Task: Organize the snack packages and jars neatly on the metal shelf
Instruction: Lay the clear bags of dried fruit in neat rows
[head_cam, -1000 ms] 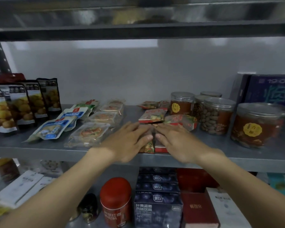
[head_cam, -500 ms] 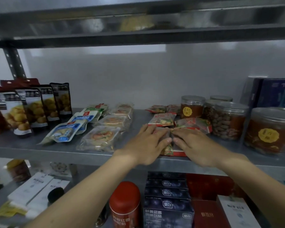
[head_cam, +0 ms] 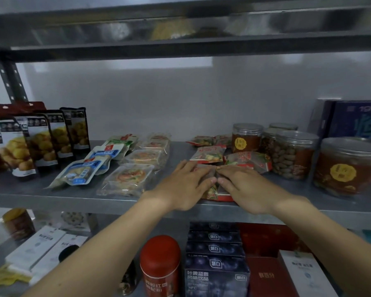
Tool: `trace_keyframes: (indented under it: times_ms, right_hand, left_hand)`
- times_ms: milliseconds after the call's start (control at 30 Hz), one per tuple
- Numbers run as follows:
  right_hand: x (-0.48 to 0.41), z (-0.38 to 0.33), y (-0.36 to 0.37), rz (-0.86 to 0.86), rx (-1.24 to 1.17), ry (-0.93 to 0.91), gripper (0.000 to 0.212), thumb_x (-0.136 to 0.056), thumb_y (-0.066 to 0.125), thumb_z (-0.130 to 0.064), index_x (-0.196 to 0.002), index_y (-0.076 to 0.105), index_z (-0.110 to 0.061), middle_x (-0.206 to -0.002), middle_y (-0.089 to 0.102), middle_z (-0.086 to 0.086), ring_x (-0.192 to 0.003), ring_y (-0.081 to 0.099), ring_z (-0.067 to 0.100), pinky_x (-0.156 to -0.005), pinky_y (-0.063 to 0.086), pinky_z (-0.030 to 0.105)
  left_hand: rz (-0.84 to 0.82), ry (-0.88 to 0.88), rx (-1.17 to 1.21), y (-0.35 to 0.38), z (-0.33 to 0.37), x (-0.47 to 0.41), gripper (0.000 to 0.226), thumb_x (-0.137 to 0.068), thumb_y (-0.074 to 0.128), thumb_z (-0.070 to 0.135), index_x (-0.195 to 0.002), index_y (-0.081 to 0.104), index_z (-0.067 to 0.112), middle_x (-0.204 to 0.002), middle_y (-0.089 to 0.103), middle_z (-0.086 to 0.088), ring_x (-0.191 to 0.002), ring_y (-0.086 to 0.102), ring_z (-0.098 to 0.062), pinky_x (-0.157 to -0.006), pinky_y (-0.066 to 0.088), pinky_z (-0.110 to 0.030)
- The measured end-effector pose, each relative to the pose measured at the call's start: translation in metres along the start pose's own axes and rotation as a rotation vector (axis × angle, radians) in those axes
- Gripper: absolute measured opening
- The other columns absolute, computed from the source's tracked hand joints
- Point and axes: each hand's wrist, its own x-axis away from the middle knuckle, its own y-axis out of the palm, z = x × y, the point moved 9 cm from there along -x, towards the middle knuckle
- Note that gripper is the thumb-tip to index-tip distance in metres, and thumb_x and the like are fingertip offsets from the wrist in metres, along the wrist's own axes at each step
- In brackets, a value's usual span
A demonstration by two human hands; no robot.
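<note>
My left hand [head_cam: 185, 185] and my right hand [head_cam: 247, 187] lie side by side, palms down, on a small red snack packet [head_cam: 215, 192] at the front edge of the metal shelf [head_cam: 51, 198]. Their fingertips meet over the packet and hide most of it. More red packets [head_cam: 208, 154] lie just behind, reaching toward the back wall. Clear-wrapped snack packs [head_cam: 129, 179] and blue-white pouches [head_cam: 81, 171] lie in rows to the left. Dark standing bags [head_cam: 41, 140] with yellow snacks line the far left. Clear jars [head_cam: 293, 154] with metal lids stand at the right.
A dark blue box [head_cam: 356, 118] stands at the back right. On the shelf below stand a red tin [head_cam: 161, 266], stacked dark drink boxes [head_cam: 215, 260], red boxes and white boxes [head_cam: 36, 249]. Another shelf board runs close overhead [head_cam: 180, 46].
Both hands stay together on the red packet at the shelf's front edge. The view has shifted slightly, so the shelf's contents sit more to the right and lower.
</note>
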Motion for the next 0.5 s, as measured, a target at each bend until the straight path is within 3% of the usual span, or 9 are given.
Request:
trace_keyframes:
  times_ms: [200,300,500]
  right_hand:
    - [0.002,-0.003,-0.001,0.009,-0.004,-0.018,0.037,-0.103,0.031,-0.039,-0.128,0.053,-0.021,-0.131,0.056,-0.003,-0.126,0.046,0.017,-0.108,0.033,0.042]
    - [0.006,-0.009,-0.016,0.026,-0.067,-0.019,0.04,-0.103,0.034,-0.038,-0.134,0.052,-0.02,-0.136,0.055,-0.002,-0.126,0.047,0.016,-0.107,0.035,0.033]
    - [-0.009,0.007,-0.087,0.283,-0.073,0.103,0.033,-0.101,0.046,-0.033,-0.122,0.062,-0.013,-0.12,0.066,0.006,-0.114,0.057,0.024,-0.083,0.04,0.025]
  left_hand:
    - [0.001,0.001,0.01,-0.002,0.002,0.003,0.057,-0.097,0.019,0.058,-0.151,0.016,0.04,-0.159,0.014,0.002,-0.147,0.0,-0.021,-0.119,0.012,-0.044]
    - [-0.019,-0.012,-0.013,-0.01,0.006,0.004,0.06,-0.096,0.02,0.06,-0.151,0.014,0.039,-0.16,0.011,0.003,-0.148,0.0,-0.021,-0.118,0.009,-0.042]
    - [0.167,0.024,-0.105,-0.062,0.008,-0.018,0.058,-0.097,0.033,0.055,-0.147,0.032,0.025,-0.149,0.039,-0.007,-0.138,0.032,-0.027,-0.111,0.031,-0.043]
